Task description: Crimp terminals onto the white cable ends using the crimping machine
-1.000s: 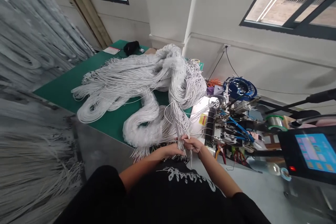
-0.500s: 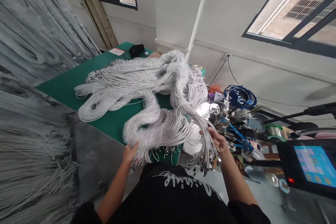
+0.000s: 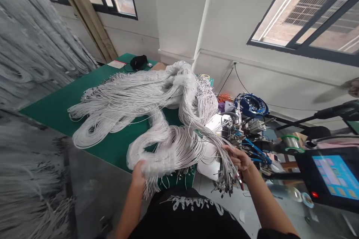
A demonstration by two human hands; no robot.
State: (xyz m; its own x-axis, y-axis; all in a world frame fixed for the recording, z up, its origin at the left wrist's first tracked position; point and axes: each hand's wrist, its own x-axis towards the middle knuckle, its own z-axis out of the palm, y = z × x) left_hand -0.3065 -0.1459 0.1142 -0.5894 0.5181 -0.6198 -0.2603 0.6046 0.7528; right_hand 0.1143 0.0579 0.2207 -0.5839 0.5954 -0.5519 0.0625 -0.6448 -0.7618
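From the head view, I see the right hand [image 3: 238, 158] with its fingers pinched around the loose ends of the cables [image 3: 207, 132], just off the tabletop [image 3: 112, 151]. The left hand [image 3: 138, 173] holds the plastic-wrapped coil [image 3: 161, 160] at the tabletop's near edge; its fingers are curled against the wrap. The machine [image 3: 241, 130] stands beside the cables.

1. Factory workshop, looks like cable assembly.
2. Green surface [image 3: 105, 153] piled with white cable bundles [image 3: 134, 97], partly film-wrapped.
3. More cable hanks [image 3: 30, 41] in bulk, far left.
4. Right: bench machine with blue round feeder bowl [image 3: 250, 104], blue air tubes [image 3: 254, 148], wire spool [image 3: 291, 142], lit control screen [image 3: 333, 176].
5. Plain walls, dark-framed windows [image 3: 308, 15].
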